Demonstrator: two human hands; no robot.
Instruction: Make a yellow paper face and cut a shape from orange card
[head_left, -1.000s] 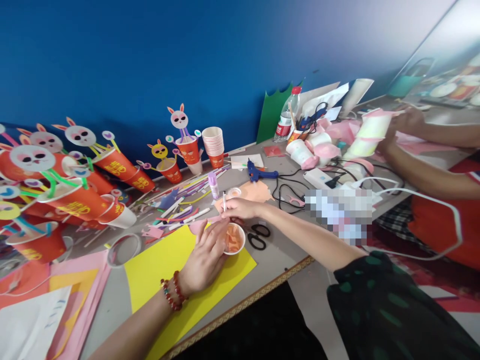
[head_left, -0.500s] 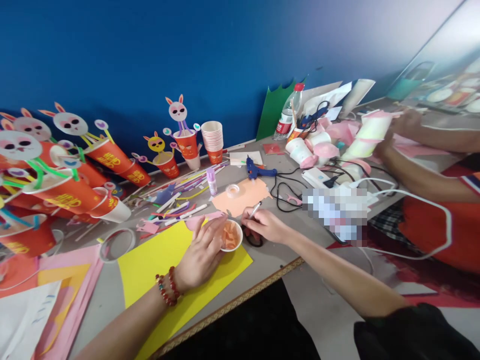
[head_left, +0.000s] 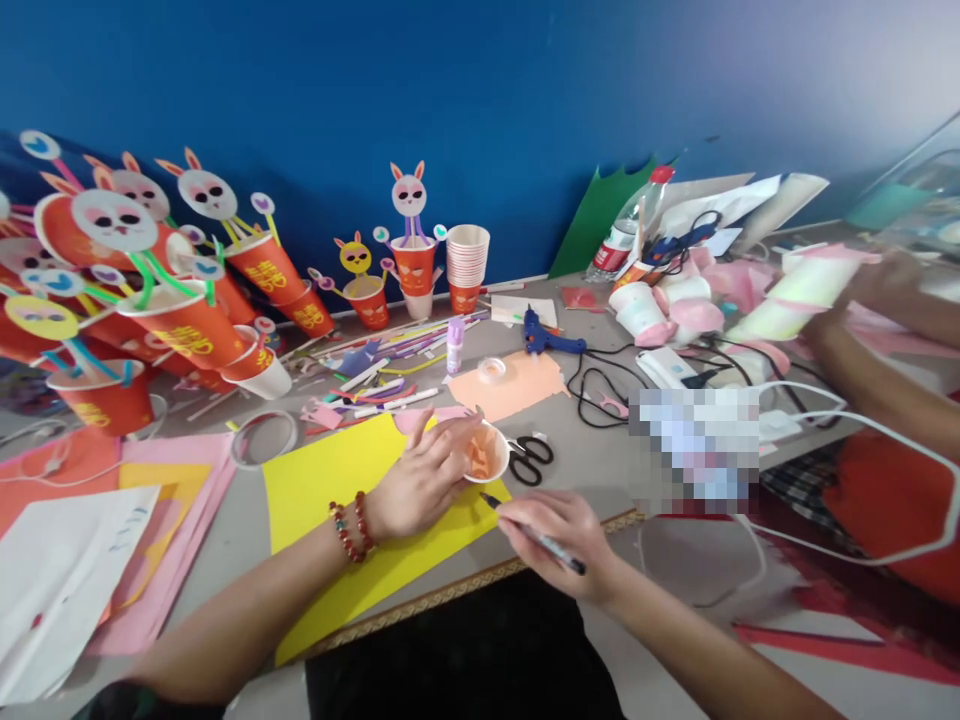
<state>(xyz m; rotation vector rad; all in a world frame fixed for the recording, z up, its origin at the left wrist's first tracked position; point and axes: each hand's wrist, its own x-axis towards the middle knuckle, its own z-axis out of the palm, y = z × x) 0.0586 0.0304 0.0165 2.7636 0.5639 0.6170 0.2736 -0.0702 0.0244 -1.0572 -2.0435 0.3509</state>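
Observation:
My left hand [head_left: 420, 480] holds a small white-rimmed round paper cup [head_left: 487, 452] from its left side, its fingers lying over the edge. Orange pieces show inside the cup, which sits on a yellow sheet of paper [head_left: 337, 480]. In my right hand [head_left: 559, 540] is a pen [head_left: 544, 540], gripped with its dark tip pointing at the yellow sheet, just below the cup. Black-handled scissors [head_left: 531, 458] lie right of the cup, their blades partly hidden behind it.
Rabbit-faced red cups [head_left: 184, 320] crowd the left. A blue glue gun [head_left: 551, 335], glue stick [head_left: 455, 345], orange paper [head_left: 517, 395] and tape roll [head_left: 264, 440] lie behind. Cables and a power strip are at right, near another person's arm [head_left: 885, 370].
My right hand has moved back toward me, from beside the scissors to the near edge of the yellow sheet, with the pen now pointing forward. The scissors are uncovered. The view has shifted left.

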